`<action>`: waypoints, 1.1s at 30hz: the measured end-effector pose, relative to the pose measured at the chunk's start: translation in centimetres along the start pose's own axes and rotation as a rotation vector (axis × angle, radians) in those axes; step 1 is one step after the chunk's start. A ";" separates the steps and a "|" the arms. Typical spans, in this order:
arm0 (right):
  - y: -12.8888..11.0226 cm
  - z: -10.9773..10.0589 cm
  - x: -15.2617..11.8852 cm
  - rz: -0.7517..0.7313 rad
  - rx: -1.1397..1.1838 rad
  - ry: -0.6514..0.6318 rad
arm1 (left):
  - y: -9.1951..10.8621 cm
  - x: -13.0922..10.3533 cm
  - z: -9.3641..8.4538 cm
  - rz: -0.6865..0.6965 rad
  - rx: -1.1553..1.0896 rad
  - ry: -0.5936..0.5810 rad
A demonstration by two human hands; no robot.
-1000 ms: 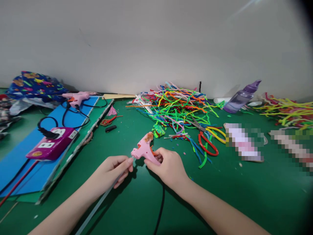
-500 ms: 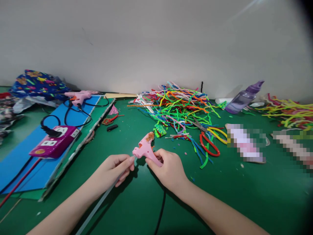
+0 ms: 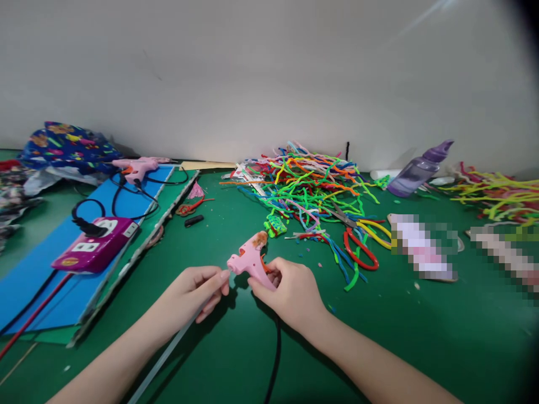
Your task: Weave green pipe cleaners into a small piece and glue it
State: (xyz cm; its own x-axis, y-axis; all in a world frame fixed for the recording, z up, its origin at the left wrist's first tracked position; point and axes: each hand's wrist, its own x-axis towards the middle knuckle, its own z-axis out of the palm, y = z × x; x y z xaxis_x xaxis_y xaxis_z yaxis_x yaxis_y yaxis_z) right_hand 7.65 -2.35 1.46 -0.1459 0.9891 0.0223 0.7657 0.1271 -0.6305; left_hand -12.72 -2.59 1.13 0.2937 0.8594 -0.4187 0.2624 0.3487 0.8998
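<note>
My right hand point(image 3: 292, 286) is wrapped round the handle of a pink glue gun point(image 3: 248, 259), which has an orange trigger and a brown-stained front end. A black cord hangs down below that hand. My left hand point(image 3: 197, 289) pinches a long translucent glue stick point(image 3: 168, 350) close to the gun's rear opening. The stick slants down to the lower left beneath my left forearm. Just beyond the gun's front end lies a small green and blue speckled bundle point(image 3: 276, 224). Whether the stick's tip is inside the gun is hard to make out.
A purple power strip point(image 3: 96, 247) rests on a blue board point(image 3: 37, 303) at left, with another pink glue gun point(image 3: 137, 168) behind it. Beyond my hands are heaped pipe cleaners point(image 3: 311, 179), scissors point(image 3: 360, 247) and a purple bottle point(image 3: 415, 171). Patterned cloth point(image 3: 69, 146) lies far left.
My right hand has shifted slightly on the glue gun's handle, and more of the orange trigger shows. The gun has moved down a little. My left hand keeps its pinch on the glue stick.
</note>
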 end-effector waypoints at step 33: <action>0.1 0.7 -0.4 -0.058 -0.012 0.039 | 0.2 -0.2 -0.5 -0.109 -0.062 -0.080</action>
State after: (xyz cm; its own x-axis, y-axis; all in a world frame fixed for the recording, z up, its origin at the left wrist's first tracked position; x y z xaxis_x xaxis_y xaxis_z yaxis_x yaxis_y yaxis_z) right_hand 7.37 -2.78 0.86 -0.1656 0.9822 0.0886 0.7642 0.1846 -0.6181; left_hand -13.22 -2.49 1.42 0.3399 0.7833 -0.5205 0.2398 0.4629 0.8533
